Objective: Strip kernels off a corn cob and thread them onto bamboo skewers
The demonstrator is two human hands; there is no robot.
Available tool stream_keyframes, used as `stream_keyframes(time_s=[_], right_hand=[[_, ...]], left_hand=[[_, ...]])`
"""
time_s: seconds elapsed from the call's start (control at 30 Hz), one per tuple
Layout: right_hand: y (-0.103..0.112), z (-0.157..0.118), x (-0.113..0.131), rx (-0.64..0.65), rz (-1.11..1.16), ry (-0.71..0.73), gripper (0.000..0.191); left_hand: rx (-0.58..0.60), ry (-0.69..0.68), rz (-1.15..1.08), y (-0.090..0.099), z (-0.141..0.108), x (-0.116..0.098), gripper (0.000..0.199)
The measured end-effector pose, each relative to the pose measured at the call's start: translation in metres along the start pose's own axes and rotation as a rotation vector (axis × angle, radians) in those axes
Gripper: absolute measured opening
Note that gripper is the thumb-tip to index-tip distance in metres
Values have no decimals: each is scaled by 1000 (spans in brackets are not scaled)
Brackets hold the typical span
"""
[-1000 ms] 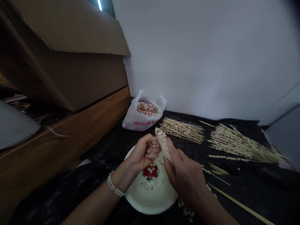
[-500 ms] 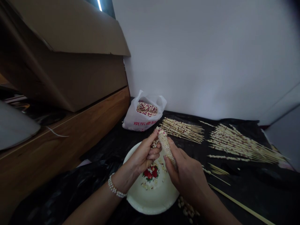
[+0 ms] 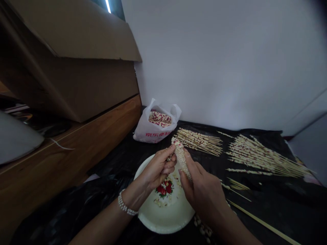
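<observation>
A corn cob (image 3: 181, 157), mostly stripped with some red and white kernels at its top end, tilts above the bowl. My right hand (image 3: 201, 182) is wrapped round its lower part. Against the cob's upper side presses the thumb of my left hand (image 3: 159, 168), whose curled fingers hold loose corn kernels (image 3: 169, 157). Below both hands stands a pale bowl (image 3: 163, 224) with a red flower print and scattered kernels inside; the forearms and hands hide parts of its rim.
Behind the bowl, a white plastic bag (image 3: 145, 131) holds more corn cobs (image 3: 160, 117). Skewers of kernels (image 3: 199, 141) and a larger skewer bundle (image 3: 255, 156) lie on black plastic sheeting (image 3: 283, 200). Bare sticks (image 3: 237, 183) and loose kernels (image 3: 203, 228) are nearby. A cardboard box (image 3: 102, 85) is at left.
My left thumb has shifted slightly down along the cob, and the fingers now cover more of the loose kernels. The right hand keeps its hold with little movement.
</observation>
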State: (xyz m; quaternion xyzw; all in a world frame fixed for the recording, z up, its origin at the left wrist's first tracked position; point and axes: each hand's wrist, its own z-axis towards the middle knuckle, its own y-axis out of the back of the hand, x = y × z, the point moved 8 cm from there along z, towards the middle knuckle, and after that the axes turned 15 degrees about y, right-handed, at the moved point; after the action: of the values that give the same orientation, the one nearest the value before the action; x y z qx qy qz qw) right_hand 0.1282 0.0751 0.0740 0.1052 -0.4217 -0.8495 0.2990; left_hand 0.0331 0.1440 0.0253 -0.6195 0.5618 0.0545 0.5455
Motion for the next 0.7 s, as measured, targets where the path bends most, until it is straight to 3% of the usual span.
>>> stream_keyframes(time_s=[0.27, 0.37, 0.53, 0.7], right_hand=[[4, 2, 2, 2, -65, 28, 50], [4, 3, 4, 12, -97, 41, 49], [3, 3, 10, 30, -170, 88, 52], [3, 1, 13, 8, -191, 94, 59]], left_hand=[[18, 65, -138, 3, -4, 0, 14], [28, 45, -92, -1, -4, -3, 23], [-109, -34, 123, 2, -1, -5, 38], [-159, -89, 189, 5, 1, -6, 40]])
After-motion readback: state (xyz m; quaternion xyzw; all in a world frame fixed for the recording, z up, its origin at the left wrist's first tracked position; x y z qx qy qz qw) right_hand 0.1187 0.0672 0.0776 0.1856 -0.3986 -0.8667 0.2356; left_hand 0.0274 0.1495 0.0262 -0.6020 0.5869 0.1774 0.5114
